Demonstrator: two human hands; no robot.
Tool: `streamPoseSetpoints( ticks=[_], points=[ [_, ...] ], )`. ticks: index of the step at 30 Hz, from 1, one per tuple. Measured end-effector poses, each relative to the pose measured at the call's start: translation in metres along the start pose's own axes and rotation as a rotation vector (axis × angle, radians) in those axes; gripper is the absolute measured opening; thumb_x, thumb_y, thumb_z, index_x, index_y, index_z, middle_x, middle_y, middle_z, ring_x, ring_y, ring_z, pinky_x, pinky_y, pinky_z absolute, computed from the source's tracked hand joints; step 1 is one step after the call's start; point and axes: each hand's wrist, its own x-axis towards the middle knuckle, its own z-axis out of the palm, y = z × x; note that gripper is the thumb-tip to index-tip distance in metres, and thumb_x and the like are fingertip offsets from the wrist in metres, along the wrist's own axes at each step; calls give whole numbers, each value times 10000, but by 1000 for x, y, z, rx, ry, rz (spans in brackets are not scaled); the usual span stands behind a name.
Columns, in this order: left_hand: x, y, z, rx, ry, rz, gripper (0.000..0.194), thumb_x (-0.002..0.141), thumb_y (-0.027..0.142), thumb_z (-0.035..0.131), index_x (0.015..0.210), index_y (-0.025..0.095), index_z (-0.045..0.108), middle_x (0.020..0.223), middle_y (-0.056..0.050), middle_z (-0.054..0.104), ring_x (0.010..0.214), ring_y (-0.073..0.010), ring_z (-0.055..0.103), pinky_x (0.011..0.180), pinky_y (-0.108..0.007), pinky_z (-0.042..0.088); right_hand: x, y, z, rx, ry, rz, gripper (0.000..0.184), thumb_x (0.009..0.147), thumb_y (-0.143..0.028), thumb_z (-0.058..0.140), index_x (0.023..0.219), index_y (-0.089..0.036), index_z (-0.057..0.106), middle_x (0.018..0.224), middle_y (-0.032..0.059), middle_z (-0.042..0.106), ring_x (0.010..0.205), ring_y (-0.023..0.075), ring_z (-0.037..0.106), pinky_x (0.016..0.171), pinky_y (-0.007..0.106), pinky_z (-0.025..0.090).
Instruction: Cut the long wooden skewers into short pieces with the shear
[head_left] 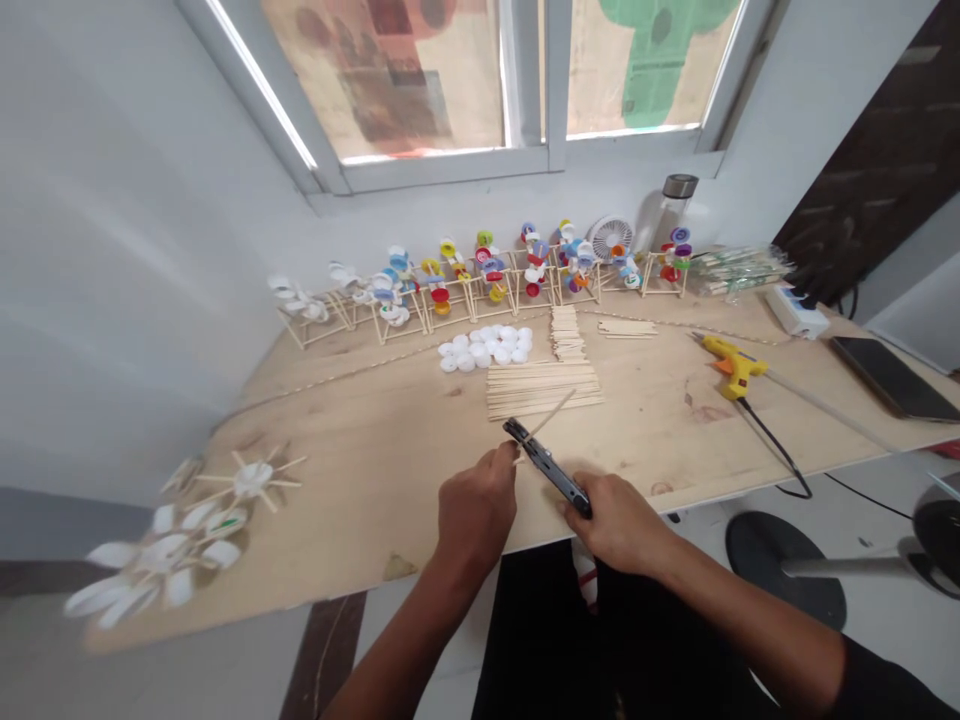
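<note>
My left grip [478, 508] is clamped on a thin wooden stick [553, 410], and my right grip [622, 525] is closed around a black hand tool [553, 470], whose head crosses the stick beside my left grip. Both items are above the worktop [337, 520], on the near side of the laid-out flat sticks [544, 388]; white caps [484, 347] lie beyond, and a yellow glue gun [733, 365] lies to the right.

left hand [478, 508]: fingers partly hidden | window [556, 90]: top cut off | sleeve [885, 682]: cut off | white flower [163, 552]: blurred
</note>
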Motion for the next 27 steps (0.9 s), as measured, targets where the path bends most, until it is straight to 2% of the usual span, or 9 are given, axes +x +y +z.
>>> streamPoseSetpoints(
  ticks=[7,16,20,23,27],
  points=[
    [4,1,-2,40,-102,-45,270,863,190,378,1079,228,536,876,-43,677,681,-205,638,521,-271,386,8,2,-6,49,-56,-37,218,837,-333,479,733,-172,583,750,55,675,682,174,603,615,237,371],
    [6,1,0,-8,-94,-38,265,853,170,380,1063,206,538,865,-77,674,665,-211,635,513,-264,376,13,3,-12,94,-121,-39,240,839,-333,480,728,-159,602,693,42,647,634,161,571,588,231,370],
    [6,-2,7,-55,-39,-22,259,856,178,377,1047,201,551,865,-70,678,666,-200,635,528,-255,387,13,5,-13,106,-130,-51,245,838,-338,475,709,-163,589,652,26,616,600,147,540,565,223,360],
    [6,-5,11,-182,33,28,267,877,203,339,1026,185,560,823,-59,677,684,-182,632,561,-242,402,13,7,-14,115,-142,-61,222,824,-321,486,691,-168,576,614,8,588,569,135,520,534,214,347],
    [8,-10,0,-459,136,-15,274,895,261,313,951,171,565,730,-25,654,618,-133,597,572,-210,403,13,8,-14,115,-149,-72,209,812,-303,493,668,-170,564,597,-2,569,556,127,506,519,210,336]
  ],
)
